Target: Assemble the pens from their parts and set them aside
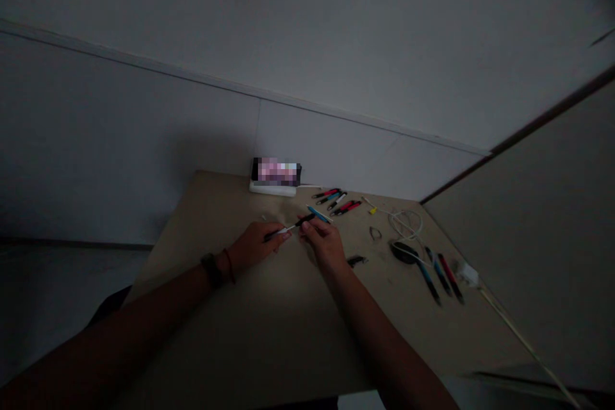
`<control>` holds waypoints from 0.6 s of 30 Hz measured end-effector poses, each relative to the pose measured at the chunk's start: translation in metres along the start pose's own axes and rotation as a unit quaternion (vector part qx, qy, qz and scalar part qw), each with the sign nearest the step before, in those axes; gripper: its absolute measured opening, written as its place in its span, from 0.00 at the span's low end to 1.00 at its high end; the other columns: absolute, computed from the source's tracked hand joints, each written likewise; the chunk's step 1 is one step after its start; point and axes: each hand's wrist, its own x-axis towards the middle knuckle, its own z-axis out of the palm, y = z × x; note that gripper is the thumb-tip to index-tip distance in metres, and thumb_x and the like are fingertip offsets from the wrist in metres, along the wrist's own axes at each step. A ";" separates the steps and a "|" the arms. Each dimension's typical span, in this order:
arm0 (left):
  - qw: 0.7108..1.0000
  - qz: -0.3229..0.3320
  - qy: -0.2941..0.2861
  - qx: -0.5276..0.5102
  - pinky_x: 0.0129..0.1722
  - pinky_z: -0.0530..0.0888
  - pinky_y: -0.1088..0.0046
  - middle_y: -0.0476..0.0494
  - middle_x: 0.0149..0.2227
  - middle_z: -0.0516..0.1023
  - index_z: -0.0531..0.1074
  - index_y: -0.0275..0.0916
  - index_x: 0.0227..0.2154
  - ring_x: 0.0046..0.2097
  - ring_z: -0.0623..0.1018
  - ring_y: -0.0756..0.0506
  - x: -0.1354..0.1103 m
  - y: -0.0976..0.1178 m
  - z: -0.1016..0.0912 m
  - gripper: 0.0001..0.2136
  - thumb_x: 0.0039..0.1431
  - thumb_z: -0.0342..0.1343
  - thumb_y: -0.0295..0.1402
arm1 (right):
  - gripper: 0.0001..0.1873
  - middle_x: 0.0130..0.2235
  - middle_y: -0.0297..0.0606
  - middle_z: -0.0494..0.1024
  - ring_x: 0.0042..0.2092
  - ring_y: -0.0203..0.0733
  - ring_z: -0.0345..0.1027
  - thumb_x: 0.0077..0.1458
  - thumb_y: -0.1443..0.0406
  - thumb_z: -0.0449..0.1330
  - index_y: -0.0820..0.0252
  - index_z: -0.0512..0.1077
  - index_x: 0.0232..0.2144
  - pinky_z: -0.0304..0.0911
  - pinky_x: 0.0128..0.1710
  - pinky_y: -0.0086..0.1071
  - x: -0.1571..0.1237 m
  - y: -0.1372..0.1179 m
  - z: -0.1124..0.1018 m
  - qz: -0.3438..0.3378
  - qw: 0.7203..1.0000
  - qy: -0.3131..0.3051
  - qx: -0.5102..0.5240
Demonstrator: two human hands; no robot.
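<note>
Both my hands meet over the middle of a tan table (269, 327). My left hand (257, 242), with a dark band at the wrist, is closed in a pinch on one end of a thin black and white pen (289, 228). My right hand (324, 242) is closed on the pen's other end. A blue pen (318, 214) lies just beyond my right fingers. The light is dim and small details are hard to make out.
Several red, blue and black pens (337, 201) lie behind my hands, and more pens (442, 275) at the right. A phone (275, 172) rests on a white box against the wall. White cable (406, 223), a dark oval object (402, 251) and a small black clip (356, 261) lie right.
</note>
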 end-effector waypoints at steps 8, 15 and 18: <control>1.000 0.013 0.003 0.004 0.29 0.64 0.75 0.51 0.23 0.72 0.70 0.37 0.23 0.27 0.71 0.50 -0.001 -0.004 0.001 0.18 0.66 0.51 0.41 | 0.15 0.36 0.37 0.80 0.37 0.41 0.71 0.51 0.53 0.68 0.55 0.78 0.22 0.66 0.36 0.33 -0.006 0.003 0.012 -0.050 0.996 -0.045 -0.057; 1.000 0.015 -0.008 -0.005 0.29 0.64 0.75 0.51 0.23 0.72 0.71 0.37 0.24 0.27 0.70 0.50 -0.001 -0.005 0.001 0.18 0.66 0.51 0.42 | 0.12 0.34 0.36 0.77 0.38 0.42 0.70 0.50 0.54 0.68 0.54 0.77 0.23 0.65 0.36 0.33 -0.005 0.001 0.008 -0.059 0.995 -0.044 -0.074; 1.000 0.015 -0.009 -0.011 0.29 0.64 0.75 0.51 0.22 0.72 0.70 0.37 0.23 0.27 0.70 0.50 -0.001 -0.003 0.000 0.19 0.66 0.50 0.42 | 0.14 0.33 0.35 0.76 0.36 0.41 0.69 0.50 0.53 0.68 0.54 0.76 0.22 0.65 0.33 0.33 -0.005 0.000 0.008 -0.051 0.994 -0.048 -0.079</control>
